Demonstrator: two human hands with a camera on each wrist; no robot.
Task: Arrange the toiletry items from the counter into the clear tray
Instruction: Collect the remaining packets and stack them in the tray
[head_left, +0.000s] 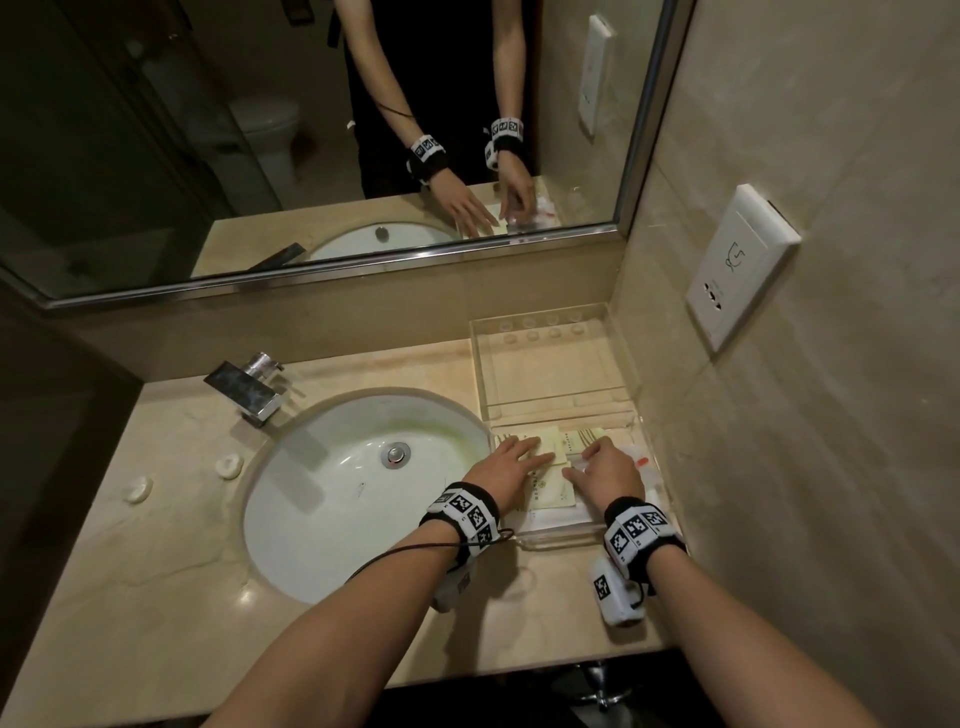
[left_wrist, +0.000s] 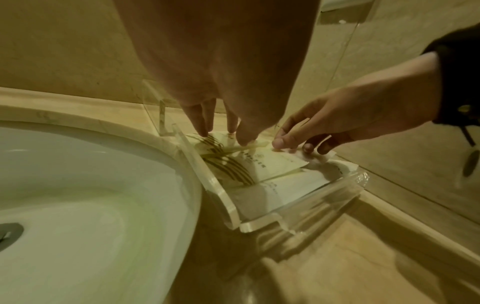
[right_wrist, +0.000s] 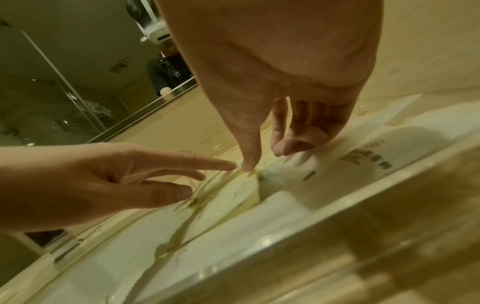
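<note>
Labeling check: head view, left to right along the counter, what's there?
Soap bar → second soap bar → faucet → sink drain → left hand → right hand → wall socket.

Hands: two on my feed, left hand (head_left: 511, 462) and right hand (head_left: 610, 470).
Clear trays: I count two, far tray (head_left: 618, 353) and near tray (head_left: 558, 540).
Cream packets (head_left: 553, 488): three that I can make out.
White packets (head_left: 550, 518): overlapping, I can't get a count.
Basin (head_left: 332, 499): one.
Tap (head_left: 249, 387): one.
Small white round pieces: two, here (head_left: 228, 465) and here (head_left: 137, 488).
Wall socket (head_left: 737, 265): one.
</note>
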